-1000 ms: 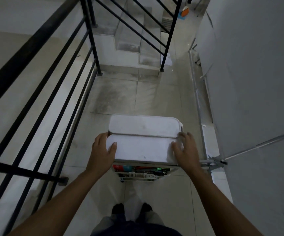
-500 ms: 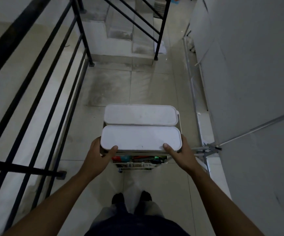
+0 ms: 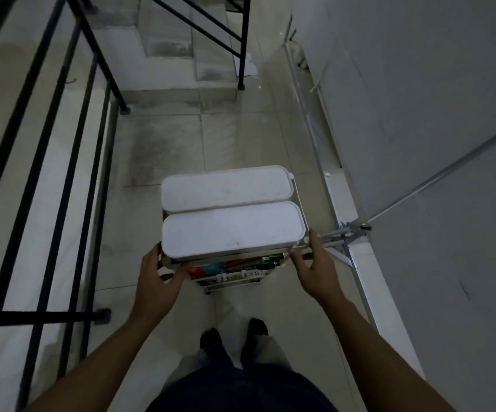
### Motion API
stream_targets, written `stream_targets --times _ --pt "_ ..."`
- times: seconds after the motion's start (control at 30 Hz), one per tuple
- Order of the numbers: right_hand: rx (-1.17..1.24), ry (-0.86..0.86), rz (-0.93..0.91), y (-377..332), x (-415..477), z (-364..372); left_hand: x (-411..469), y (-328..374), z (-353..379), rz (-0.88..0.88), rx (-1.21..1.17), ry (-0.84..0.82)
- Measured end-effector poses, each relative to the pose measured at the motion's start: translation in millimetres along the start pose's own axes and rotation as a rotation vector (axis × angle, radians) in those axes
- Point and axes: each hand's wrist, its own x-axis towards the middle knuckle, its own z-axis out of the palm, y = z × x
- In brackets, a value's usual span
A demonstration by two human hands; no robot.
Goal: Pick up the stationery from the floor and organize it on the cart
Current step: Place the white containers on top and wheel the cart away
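A white cart [image 3: 295,190] stands on the tiled floor in front of me. Two white lidded boxes lie side by side on its top: the near box [image 3: 231,230] and the far box [image 3: 226,187]. Below them a lower shelf holds coloured stationery [image 3: 234,266], red, teal and green items among them. My left hand [image 3: 159,281] grips the cart's near left corner. My right hand [image 3: 315,269] is curled at the near right corner, fingers touching the frame.
A black metal railing [image 3: 62,173] runs along the left. Concrete steps [image 3: 178,40] rise at the far end. A grey wall [image 3: 419,114] closes the right side, with a metal rod [image 3: 437,176] and floor bracket [image 3: 350,233] close to the cart.
My hands have slid off the near box's lid down to the cart's near corners. The view has tilted slightly; the cart sits a little farther right.
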Motion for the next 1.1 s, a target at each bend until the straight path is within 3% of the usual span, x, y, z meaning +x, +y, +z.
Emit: stream_targets --times 0.13,0.2,0.4,0.73,0.93,1.1 --pt "0.490 0.077 0.244 -10.2 -0.4 4.7 -7.7 8.3 3.3 -0.085 -0.118 0.114" --pt "0.588 0.094 0.286 -14.3 0.1 6.9 -9.7 8.8 4.0 -0.143 -0.207 0.150" --pt "0.416 0.192 0.187 -13.3 -6.6 16.1 -9.2 7.4 3.8 -0.173 -0.285 0.167" --pt "0.432 0.288 0.226 -3.5 -5.9 19.5 -6.6 3.2 3.0 -0.168 -0.237 0.142" --pt "0.502 0.227 0.268 -0.8 4.3 12.6 -6.4 6.4 3.6 -0.171 -0.255 0.137" --pt "0.547 -0.001 0.279 -3.8 14.8 2.3 -6.3 0.5 4.3 -0.305 -0.419 0.116"
